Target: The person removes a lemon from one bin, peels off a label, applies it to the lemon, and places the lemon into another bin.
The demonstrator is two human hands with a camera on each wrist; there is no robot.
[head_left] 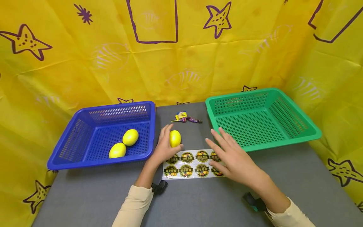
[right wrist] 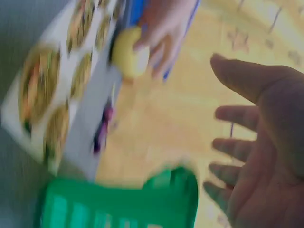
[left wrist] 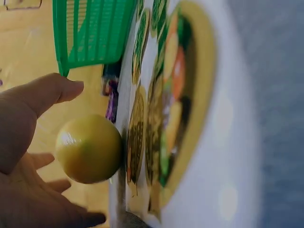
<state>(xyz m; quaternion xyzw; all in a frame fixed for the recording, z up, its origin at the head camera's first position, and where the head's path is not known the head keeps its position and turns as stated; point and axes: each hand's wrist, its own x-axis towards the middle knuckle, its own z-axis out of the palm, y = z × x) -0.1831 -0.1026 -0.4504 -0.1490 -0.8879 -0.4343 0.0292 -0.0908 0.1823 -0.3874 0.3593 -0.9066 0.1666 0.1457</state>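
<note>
A yellow lemon [head_left: 175, 138] stands on the grey table just behind a sheet of round fruit stickers [head_left: 194, 164]. My left hand [head_left: 165, 145] reaches around its left side. In the left wrist view a gap shows between the thumb [left wrist: 59, 92] and the lemon [left wrist: 89, 148], and the other fingers are spread beyond it. Over the right end of the sheet hovers my right hand [head_left: 233, 159], fingers apart and holding nothing, close to the front-left corner of the green basket [head_left: 227, 148]. The right wrist view is blurred.
At left stands a blue basket [head_left: 99, 162] with two yellow lemons [head_left: 124, 143] inside. Wrapped candies [head_left: 181, 116], one a lollipop, lie at the back between the baskets. A yellow patterned cloth [head_left: 181, 63] hangs behind the table [head_left: 193, 201].
</note>
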